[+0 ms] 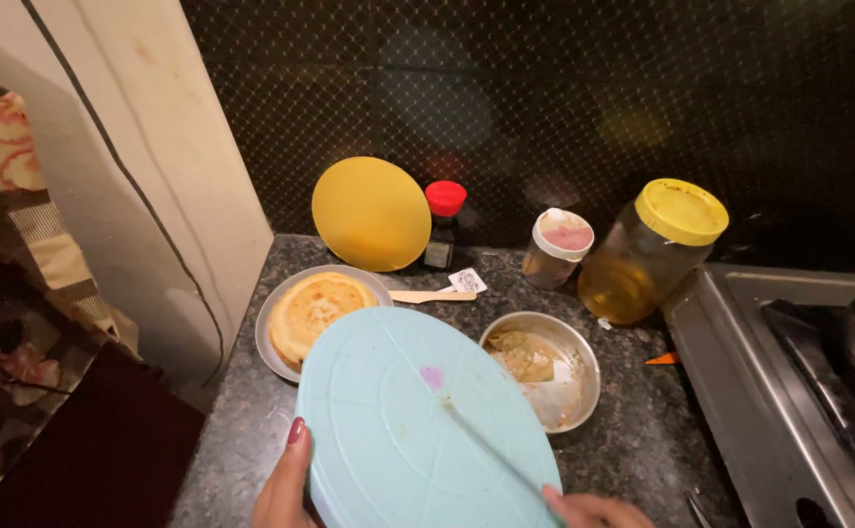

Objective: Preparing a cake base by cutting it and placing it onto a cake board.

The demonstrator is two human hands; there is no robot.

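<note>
I hold a large round pale-blue board (418, 430) over the near part of the dark speckled counter (633, 440). My left hand (286, 484) grips its left edge, thumb on top. My right hand (594, 508) is at its lower right edge, fingers against the rim. Smears and a long scratch mark the board's surface. Just behind it a steel plate (273, 318) carries a round golden flatbread (315, 311). To the right sits a steel bowl (574, 386) with bits of dough.
A yellow round lid (371, 213) leans on the dark wall. Beside it stand a red-capped bottle (443, 223), a small white-lidded jar (559, 246) and a large yellow-lidded jar (651, 249). A wooden spatula (432, 295) lies behind the plate. A steel stove (799, 381) occupies the right.
</note>
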